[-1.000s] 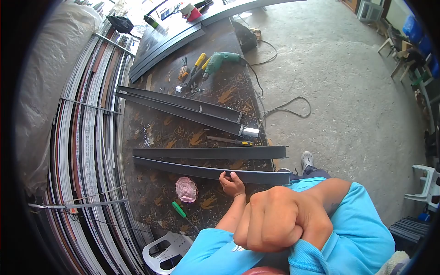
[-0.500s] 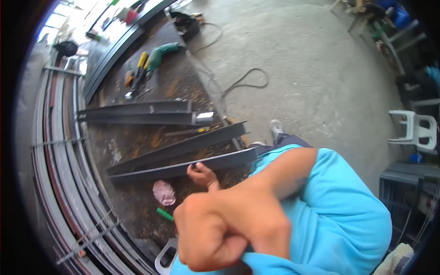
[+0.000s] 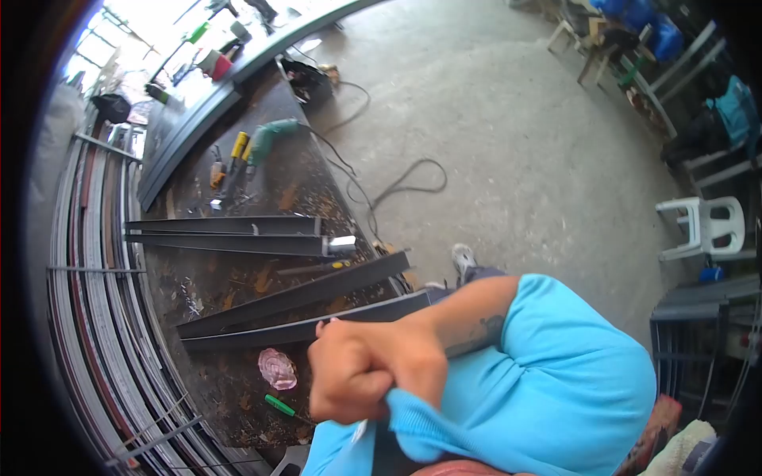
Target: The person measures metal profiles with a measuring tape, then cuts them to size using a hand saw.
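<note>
My right hand [image 3: 361,369] is closed, its fingers pinching the ribbed edge of a light blue sleeve [image 3: 417,420]. Only the fingertips of my left hand [image 3: 324,326] show behind it, near a dark metal profile [image 3: 262,336]; the rest is hidden. A second dark profile [image 3: 294,296] lies at an angle to that one. Two more profiles [image 3: 230,226] rest farther up the dark table [image 3: 214,397]. Left of my right hand lie a pink translucent object [image 3: 278,369] and a green object [image 3: 279,404].
On the table are a green power drill [image 3: 270,139], yellow-handled tools [image 3: 238,147] and a black box [image 3: 309,83] near its edge. Long bars [image 3: 95,278] fill a rack on the left. A cable [image 3: 413,188] loops over the floor. A white chair [image 3: 702,230] stands right.
The view has shifted. My right hand has risen towards the metal profile and now covers most of my left hand. More of the gripped sleeve edge shows.
</note>
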